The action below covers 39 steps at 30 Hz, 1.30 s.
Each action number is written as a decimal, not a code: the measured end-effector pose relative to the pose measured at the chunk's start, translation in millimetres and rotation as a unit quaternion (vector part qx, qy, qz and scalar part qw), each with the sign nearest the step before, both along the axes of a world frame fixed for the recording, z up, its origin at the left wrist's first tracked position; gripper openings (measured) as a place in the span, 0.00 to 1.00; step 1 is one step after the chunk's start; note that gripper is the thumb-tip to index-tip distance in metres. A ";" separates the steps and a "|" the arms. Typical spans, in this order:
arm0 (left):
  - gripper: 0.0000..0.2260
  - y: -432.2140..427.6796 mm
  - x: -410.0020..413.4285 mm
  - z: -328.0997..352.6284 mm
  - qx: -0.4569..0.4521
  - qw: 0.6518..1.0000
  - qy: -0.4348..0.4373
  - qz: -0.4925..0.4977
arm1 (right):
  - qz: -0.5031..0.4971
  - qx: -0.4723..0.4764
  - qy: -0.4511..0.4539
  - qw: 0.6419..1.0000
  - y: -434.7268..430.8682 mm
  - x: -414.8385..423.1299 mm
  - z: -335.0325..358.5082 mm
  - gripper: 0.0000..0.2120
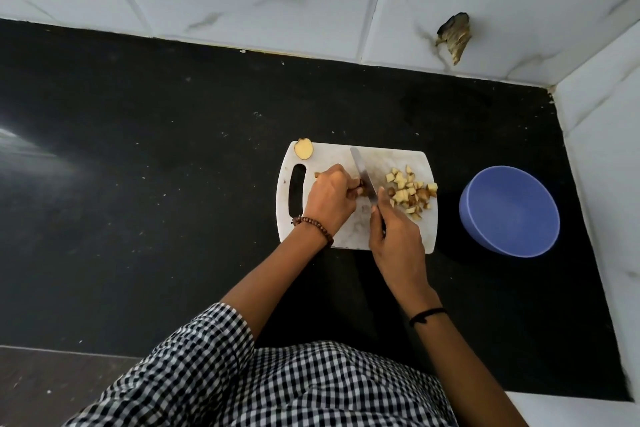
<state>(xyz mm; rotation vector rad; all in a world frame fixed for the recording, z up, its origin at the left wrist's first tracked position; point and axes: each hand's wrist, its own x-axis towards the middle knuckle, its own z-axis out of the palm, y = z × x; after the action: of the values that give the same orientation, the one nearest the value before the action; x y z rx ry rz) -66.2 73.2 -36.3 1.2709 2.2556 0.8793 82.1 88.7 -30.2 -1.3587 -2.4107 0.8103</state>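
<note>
A vegetable piece [362,190] pinched in the left hand [330,194] is being diced by the knife [363,173] gripped in the right hand [394,229]; next, a small leftward blade shift is being called for

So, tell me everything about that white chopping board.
The chopping board is white, plastic-looking, scuffed, round-cornered, with a slot handle at its left end. It lies flat on the black counter. Diced pieces heap on its right side; a round slice sits at its far left corner. The left hand holds a piece on it; the knife in the right hand crosses its middle.
</note>
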 end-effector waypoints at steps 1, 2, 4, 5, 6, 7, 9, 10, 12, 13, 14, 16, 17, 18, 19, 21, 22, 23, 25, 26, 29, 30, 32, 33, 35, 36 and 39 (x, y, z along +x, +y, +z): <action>0.07 -0.3 0.3 0.5 0.001 1.000 0.005 -0.006 | 0.000 -0.001 -0.014 1.000 -0.9 -0.9 1.1 0.25; 0.07 -0.3 0.5 0.6 0.002 1.000 0.010 -0.011 | 0.000 -0.001 -0.032 0.999 -1.9 -1.6 2.2 0.26; 0.07 -0.4 0.3 0.5 0.002 1.000 0.015 -0.016 | 0.003 0.013 -0.074 0.997 -3.8 -3.6 3.8 0.26; 0.07 -0.5 0.6 0.8 0.001 1.000 0.019 -0.018 | 0.006 0.023 -0.092 0.995 -4.7 -4.4 4.3 0.26; 0.07 -0.4 0.5 1.2 -0.001 1.000 0.021 -0.019 | 0.010 0.032 -0.107 0.994 -5.4 -5.5 4.3 0.27; 0.08 -0.2 0.5 1.6 -0.003 1.000 0.021 -0.018 | 0.012 0.037 -0.116 0.992 -6.0 -6.7 4.1 0.27; 0.08 0.8 0.4 1.8 -0.005 1.000 0.019 -0.015 | 0.014 0.042 -0.128 0.991 -6.0 -8.8 4.6 0.27; 0.07 1.5 0.4 1.9 -0.007 1.000 0.019 -0.012 | 0.016 0.045 -0.132 0.990 -5.1 -9.9 4.3 0.27; 0.07 2.7 0.5 2.2 -0.008 1.000 0.017 -0.005 | 0.023 0.047 -0.139 0.989 -2.3 -12.8 3.9 0.27; 0.06 3.3 0.6 1.8 -0.009 1.000 0.018 -0.003 | 0.026 0.046 -0.144 0.988 -0.6 -15.0 3.5 0.27; 0.06 3.4 1.0 1.0 -0.009 1.000 0.018 -0.001 | 0.028 0.042 -0.149 0.988 0.8 -16.6 3.4 0.27; 0.05 3.2 1.9 0.0 -0.008 1.000 0.021 -0.001 | 0.033 0.040 -0.150 0.987 2.3 -18.3 3.0 0.27; 0.05 3.1 2.1 -0.4 -0.007 1.000 0.024 -0.002 | 0.036 0.043 -0.147 0.988 2.4 -18.0 2.4 0.27; 0.05 3.1 2.0 -1.3 -0.006 1.000 0.026 -0.002 | 0.037 0.044 -0.144 0.988 2.7 -17.7 1.9 0.27; 0.05 3.1 2.1 -2.0 -0.006 1.000 0.028 -0.001 | 0.037 0.045 -0.141 0.988 2.8 -17.1 0.9 0.27; 0.05 3.3 2.8 -1.9 -0.009 1.000 0.027 0.001 | 0.039 0.047 -0.141 0.988 3.0 -15.8 -0.7 0.27; 0.06 3.2 3.4 -1.7 -0.012 0.999 0.031 -0.001 | 0.040 0.048 -0.143 0.988 3.4 -15.4 -1.4 0.27; 0.06 3.7 3.6 -1.7 -0.015 0.999 0.037 -0.004 | 0.041 0.050 -0.144 0.988 4.2 -15.4 -1.7 0.27; 0.06 3.2 4.3 -2.5 -0.022 0.999 0.045 -0.005 | 0.046 0.052 -0.141 0.988 4.2 -14.4 -2.6 0.28; 0.06 3.1 4.5 -2.8 -0.026 0.998 0.049 -0.004 | 0.047 0.053 -0.140 0.988 4.0 -13.7 -2.9 0.28; 0.06 3.3 5.2 -4.5 -0.031 0.998 0.053 0.001 | 0.048 0.048 -0.141 0.988 3.9 -13.5 -3.9 0.28; 0.06 3.6 5.2 -5.1 -0.031 0.998 0.055 0.001 | 0.048 0.047 -0.142 0.988 3.8 -14.0 -4.1 0.28; 0.06 3.5 5.6 -6.0 -0.030 0.998 0.059 -0.002 | 0.049 0.048 -0.141 0.988 2.9 -13.8 -5.1 0.28; 0.06 3.5 5.7 -6.7 -0.030 0.998 0.062 -0.003 | 0.048 0.044 -0.137 0.988 2.5 -13.7 -4.9 0.27; 0.06 3.4 6.4 -7.8 -0.031 0.998 0.063 0.000 | 0.045 0.037 -0.131 0.990 0.0 -11.7 -5.3 0.27; 0.06 3.5 6.1 -9.0 -0.032 0.997 0.063 0.002 | 0.043 0.036 -0.128 0.990 -1.6 -10.8 -5.3 0.26; 0.06 4.1 5.2 -11.0 -0.030 0.998 0.059 0.002 | 0.046 0.034 -0.133 0.989 -2.7 -10.4 -5.5 0.26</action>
<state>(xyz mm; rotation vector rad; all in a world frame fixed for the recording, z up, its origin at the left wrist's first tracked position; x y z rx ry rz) -61.0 77.3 -47.3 1.3219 2.3575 0.7505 71.7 86.0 -35.7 -1.4176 -2.6935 0.5930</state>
